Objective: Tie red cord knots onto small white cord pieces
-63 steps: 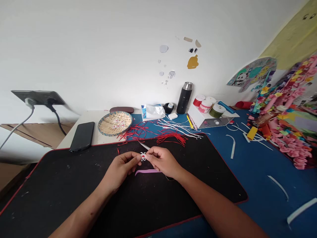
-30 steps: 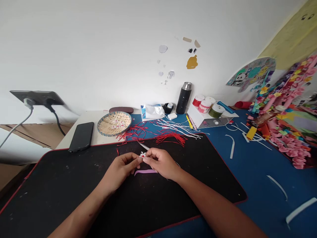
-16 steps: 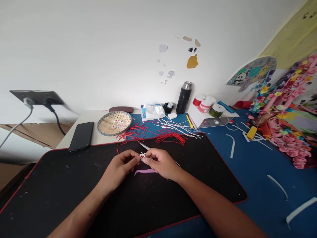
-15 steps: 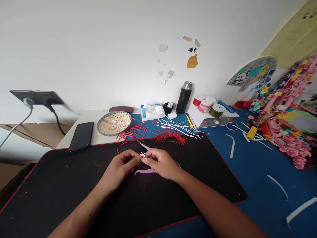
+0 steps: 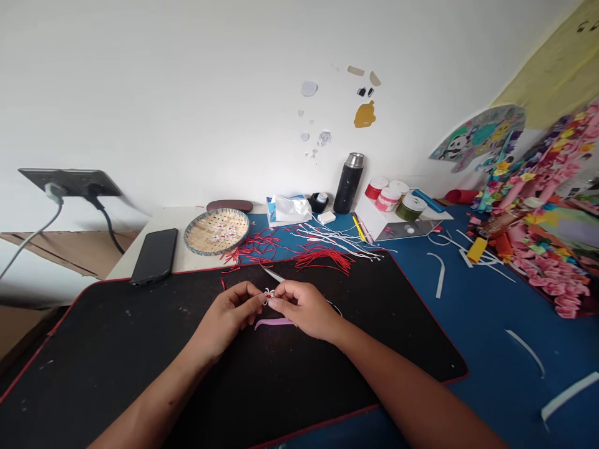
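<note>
hands point(image 5: 229, 315) point(image 5: 306, 308) 2 | paper flower point(image 5: 268, 294) 1 | phone point(image 5: 155, 255) 1 | basket point(image 5: 200, 238) 1 | flask point(image 5: 349, 184) 1

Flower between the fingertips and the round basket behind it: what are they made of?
Flower: probably thin paper strips, matte; white curled loops around a red centre. Basket: likely woven bamboo or straw, unvarnished; tan crisscross weave shows, with a bluish rim.
</note>
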Tool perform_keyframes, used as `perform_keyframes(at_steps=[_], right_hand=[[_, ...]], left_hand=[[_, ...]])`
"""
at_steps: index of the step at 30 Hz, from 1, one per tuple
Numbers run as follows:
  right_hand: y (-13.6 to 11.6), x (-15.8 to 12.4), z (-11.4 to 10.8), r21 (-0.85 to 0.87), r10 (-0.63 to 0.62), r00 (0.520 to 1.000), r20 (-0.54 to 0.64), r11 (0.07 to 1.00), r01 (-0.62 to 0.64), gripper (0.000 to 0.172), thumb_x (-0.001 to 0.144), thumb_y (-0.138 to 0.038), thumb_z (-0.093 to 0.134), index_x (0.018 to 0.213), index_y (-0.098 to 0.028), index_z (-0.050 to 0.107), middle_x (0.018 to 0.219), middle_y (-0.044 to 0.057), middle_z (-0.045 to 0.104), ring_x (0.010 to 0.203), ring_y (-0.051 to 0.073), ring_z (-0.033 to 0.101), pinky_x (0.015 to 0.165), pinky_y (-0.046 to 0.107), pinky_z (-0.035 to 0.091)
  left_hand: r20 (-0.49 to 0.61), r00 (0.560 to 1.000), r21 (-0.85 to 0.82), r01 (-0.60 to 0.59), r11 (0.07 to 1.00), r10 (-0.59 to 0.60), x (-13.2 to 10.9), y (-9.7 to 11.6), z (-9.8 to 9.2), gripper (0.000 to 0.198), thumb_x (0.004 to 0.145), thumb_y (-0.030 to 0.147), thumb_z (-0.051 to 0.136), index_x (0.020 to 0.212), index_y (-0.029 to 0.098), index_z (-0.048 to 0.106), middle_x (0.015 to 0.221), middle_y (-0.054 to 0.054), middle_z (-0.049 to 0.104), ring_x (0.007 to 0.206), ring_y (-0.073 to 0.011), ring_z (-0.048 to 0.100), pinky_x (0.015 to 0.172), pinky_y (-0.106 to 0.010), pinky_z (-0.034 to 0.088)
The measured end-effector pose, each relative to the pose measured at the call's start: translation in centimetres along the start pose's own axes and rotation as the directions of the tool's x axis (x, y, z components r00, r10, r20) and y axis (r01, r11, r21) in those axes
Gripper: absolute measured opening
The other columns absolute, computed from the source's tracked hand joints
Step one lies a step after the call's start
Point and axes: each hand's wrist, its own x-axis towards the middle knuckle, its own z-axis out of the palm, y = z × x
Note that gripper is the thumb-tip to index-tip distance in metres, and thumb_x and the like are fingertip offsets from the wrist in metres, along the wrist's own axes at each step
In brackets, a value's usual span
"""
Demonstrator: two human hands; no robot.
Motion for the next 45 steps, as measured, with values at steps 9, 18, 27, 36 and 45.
perform_keyframes(at_steps=[9,18,27,36,45], right_hand=[[0.11,0.0,0.05,0.023,0.005,1.0,0.01,1.0,-0.005,0.019,0.095,-0.037,0.066,0.09,-0.018,0.066,0.065,-0.005,0.05,0.057,0.01,0.044,0.054,0.023,0.032],[-0.14,0.21,-0.32,0.187,-0.025,1.0,0.008,0.982,0.023,0.028,0.098,-0.045,0.061,0.091,-0.017,0.062,0.055,-0.008,0.047,0.046,0.009,0.042,0.048,0.022,0.034],[-0.08,0.22,-0.34,0.193,-0.022,1.0,0.004,0.981,0.021,0.03,0.097,-0.046,0.061,0.091,-0.017,0.063,0.054,-0.009,0.047,0.044,0.009,0.041,0.046,0.022,0.033],[-0.1,0.17,-0.34,0.177,-0.014,1.0,0.005,0.984,0.013,0.032,0.096,-0.048,0.063,0.09,-0.017,0.063,0.055,-0.008,0.048,0.046,0.009,0.043,0.047,0.022,0.034],[-0.07,0.15,-0.28,0.161,-0.017,1.0,0.001,0.987,0.017,0.027,0.097,-0.043,0.062,0.091,-0.016,0.065,0.055,-0.007,0.048,0.046,0.009,0.043,0.047,0.022,0.033]], left_hand=[[-0.005,1.0,0.002,0.007,1.0,-0.007,-0.06,0.12,0.01,0.037,0.079,0.054,0.078,0.073,0.02,0.064,0.063,0.003,0.059,0.054,-0.0124,0.047,0.05,-0.024,0.033],[0.011,1.0,0.018,-0.017,1.0,0.017,-0.16,0.06,-0.04,0.042,0.081,0.06,0.075,0.076,0.019,0.067,0.066,0.001,0.06,0.055,-0.0128,0.047,0.051,-0.024,0.034],[0.03,0.998,0.0,-0.049,0.999,0.049,-0.04,0.01,-0.47,0.044,0.089,0.061,0.068,0.076,0.019,0.069,0.066,0.0,0.059,0.057,-0.0137,0.045,0.053,-0.026,0.033],[0.031,0.999,0.074,-0.022,0.997,0.019,-0.04,0.02,-0.55,0.044,0.083,0.062,0.073,0.076,0.019,0.069,0.067,0.001,0.059,0.056,-0.0133,0.045,0.052,-0.025,0.032],[0.026,1.0,0.024,-0.001,1.0,0.0,0.0,0.03,-0.34,0.042,0.082,0.06,0.075,0.074,0.019,0.069,0.066,0.001,0.06,0.057,-0.013,0.045,0.053,-0.025,0.032]])
